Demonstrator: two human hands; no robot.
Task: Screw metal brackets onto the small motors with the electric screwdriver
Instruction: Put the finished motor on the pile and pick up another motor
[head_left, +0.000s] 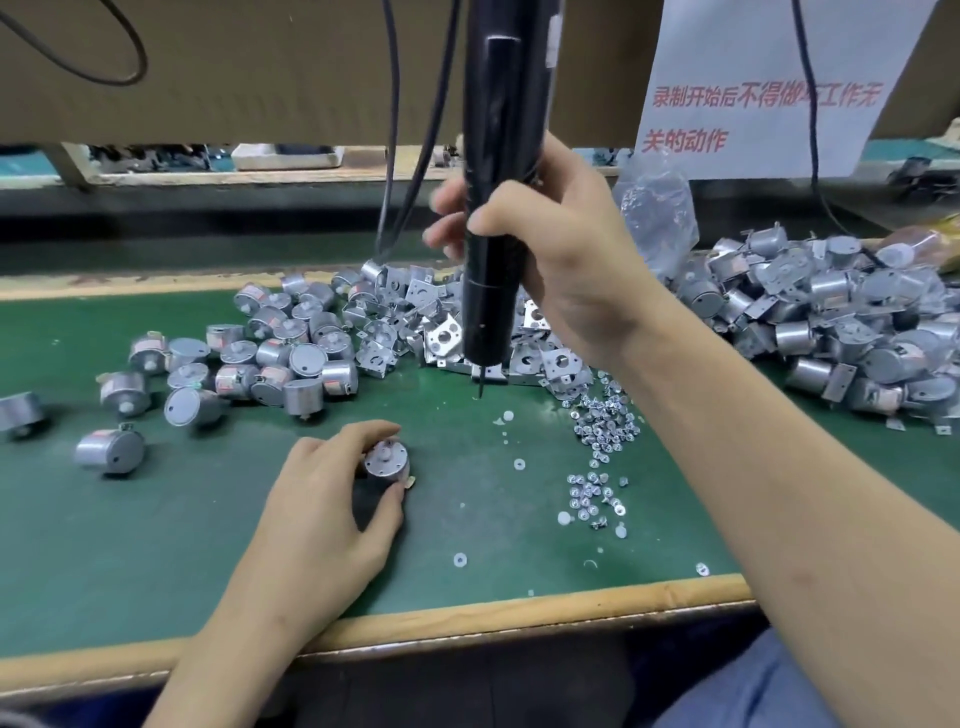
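My left hand (327, 499) grips a small round motor (385, 462) that stands shaft-up on the green mat (156, 545); no bracket sits on it. My right hand (550, 244) holds the black electric screwdriver (491, 270) upright, its bit tip (482, 387) hanging above the mat behind and to the right of the motor. A heap of metal brackets (441, 338) lies just behind the bit. Loose screws (605, 421) are scattered to the right of the held motor.
Bare motors (280, 353) are piled at the left, and motors with brackets fitted (841, 322) at the right. White washers (518, 464) dot the mat. A plastic bag (657, 218), cables (395, 156) and a paper notice (769, 88) sit behind. The bench's wooden edge (467, 618) runs in front.
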